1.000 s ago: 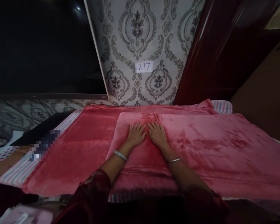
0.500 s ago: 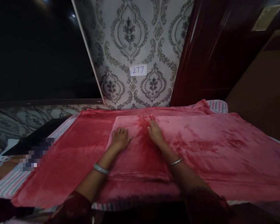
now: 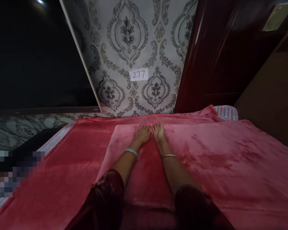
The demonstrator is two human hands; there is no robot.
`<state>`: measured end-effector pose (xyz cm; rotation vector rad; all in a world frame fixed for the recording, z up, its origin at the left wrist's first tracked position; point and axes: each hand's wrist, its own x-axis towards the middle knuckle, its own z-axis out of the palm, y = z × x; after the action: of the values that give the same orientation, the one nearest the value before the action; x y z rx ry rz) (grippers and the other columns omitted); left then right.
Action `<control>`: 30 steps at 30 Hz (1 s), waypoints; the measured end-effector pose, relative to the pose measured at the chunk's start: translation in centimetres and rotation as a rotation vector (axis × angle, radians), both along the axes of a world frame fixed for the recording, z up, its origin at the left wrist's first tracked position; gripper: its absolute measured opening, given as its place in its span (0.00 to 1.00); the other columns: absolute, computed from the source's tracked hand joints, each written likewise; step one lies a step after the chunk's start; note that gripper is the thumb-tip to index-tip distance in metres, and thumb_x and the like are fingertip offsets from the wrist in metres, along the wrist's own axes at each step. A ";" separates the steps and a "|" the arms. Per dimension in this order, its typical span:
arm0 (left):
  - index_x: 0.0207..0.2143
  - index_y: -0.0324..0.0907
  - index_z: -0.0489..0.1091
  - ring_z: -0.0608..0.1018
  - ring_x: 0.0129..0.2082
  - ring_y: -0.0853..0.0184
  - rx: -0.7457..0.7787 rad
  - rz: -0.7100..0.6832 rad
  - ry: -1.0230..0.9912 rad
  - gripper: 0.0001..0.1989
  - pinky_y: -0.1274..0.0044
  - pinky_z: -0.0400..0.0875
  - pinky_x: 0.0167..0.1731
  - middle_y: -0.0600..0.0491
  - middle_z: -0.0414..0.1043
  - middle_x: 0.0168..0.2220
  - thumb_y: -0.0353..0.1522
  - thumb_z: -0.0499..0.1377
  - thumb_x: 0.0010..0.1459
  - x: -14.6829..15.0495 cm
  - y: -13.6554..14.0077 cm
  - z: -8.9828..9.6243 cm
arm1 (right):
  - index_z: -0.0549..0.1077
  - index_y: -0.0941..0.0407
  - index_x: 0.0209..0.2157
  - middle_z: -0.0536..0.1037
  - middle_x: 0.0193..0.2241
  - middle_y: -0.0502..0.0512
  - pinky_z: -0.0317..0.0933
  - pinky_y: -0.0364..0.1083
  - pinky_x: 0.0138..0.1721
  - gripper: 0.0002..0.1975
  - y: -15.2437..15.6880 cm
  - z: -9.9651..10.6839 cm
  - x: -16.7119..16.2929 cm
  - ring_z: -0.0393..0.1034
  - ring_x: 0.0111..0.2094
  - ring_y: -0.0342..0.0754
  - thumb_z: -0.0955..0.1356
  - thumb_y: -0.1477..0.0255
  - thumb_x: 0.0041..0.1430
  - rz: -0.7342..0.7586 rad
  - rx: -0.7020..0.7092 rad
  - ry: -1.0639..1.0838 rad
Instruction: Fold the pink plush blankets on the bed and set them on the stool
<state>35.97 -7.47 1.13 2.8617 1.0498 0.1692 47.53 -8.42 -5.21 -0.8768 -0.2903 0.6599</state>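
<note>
Pink blanket layer (image 3: 206, 150) lies below label 277 (image 3: 138, 74), long axis crosswise, bulk right of label. Left hand (image 3: 142, 133) and right hand (image 3: 159, 133) rest on edge nearest label, just apart, neither nearer; grip on cloth: cannot tell.

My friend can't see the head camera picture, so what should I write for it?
A left hand and right hand touch the upper layer of a pink blanket, close together. Beyond them, a card reading 277 is on patterned wallpaper, between a black screen and a dark red panel.
</note>
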 end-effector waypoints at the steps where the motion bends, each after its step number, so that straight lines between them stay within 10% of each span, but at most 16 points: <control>1: 0.69 0.40 0.58 0.56 0.72 0.58 0.016 0.003 -0.014 0.27 0.54 0.48 0.70 0.44 0.55 0.72 0.33 0.43 0.70 0.1 0.0 -0.9 | 0.55 0.44 0.70 0.55 0.72 0.56 0.53 0.58 0.66 0.30 0.0 -0.6 0.2 0.57 0.68 0.44 0.49 0.55 0.72 -0.008 -0.002 0.005; 7: 0.70 0.42 0.56 0.57 0.72 0.55 0.079 0.042 -0.014 0.29 0.52 0.48 0.69 0.45 0.54 0.72 0.40 0.42 0.71 -0.3 0.8 -3.0 | 0.45 0.45 0.73 0.49 0.74 0.58 0.53 0.57 0.66 0.33 0.6 -2.2 0.6 0.54 0.70 0.45 0.48 0.51 0.72 -0.012 -0.031 -0.050; 18: 0.70 0.37 0.55 0.58 0.71 0.49 0.015 0.474 0.153 0.31 0.46 0.48 0.67 0.38 0.56 0.71 0.42 0.43 0.70 -10.6 6.6 0.9 | 0.42 0.47 0.74 0.59 0.69 0.65 0.63 0.58 0.59 0.42 0.2 -2.7 2.2 0.63 0.65 0.48 0.33 0.50 0.66 0.034 -0.211 -0.422; 23: 0.69 0.37 0.56 0.53 0.73 0.58 0.034 0.258 -0.018 0.29 0.57 0.48 0.70 0.42 0.52 0.73 0.36 0.41 0.70 -5.9 0.3 2.3 | 0.43 0.48 0.74 0.61 0.68 0.66 0.63 0.59 0.58 0.43 -0.4 -2.2 2.7 0.65 0.63 0.49 0.33 0.50 0.65 0.048 -0.173 -0.357; 30: 0.71 0.37 0.55 0.53 0.73 0.57 -0.015 0.014 -0.013 0.29 0.54 0.47 0.70 0.43 0.51 0.73 0.35 0.42 0.70 -2.3 -8.8 -1.9 | 0.40 0.48 0.75 0.54 0.71 0.66 0.62 0.59 0.59 0.44 -0.6 -2.2 2.7 0.62 0.66 0.50 0.32 0.48 0.64 0.083 -0.142 -0.279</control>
<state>33.62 -16.23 -0.79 2.8372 1.0638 0.1801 50.20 -9.05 -7.40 -1.0996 -0.5378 0.6402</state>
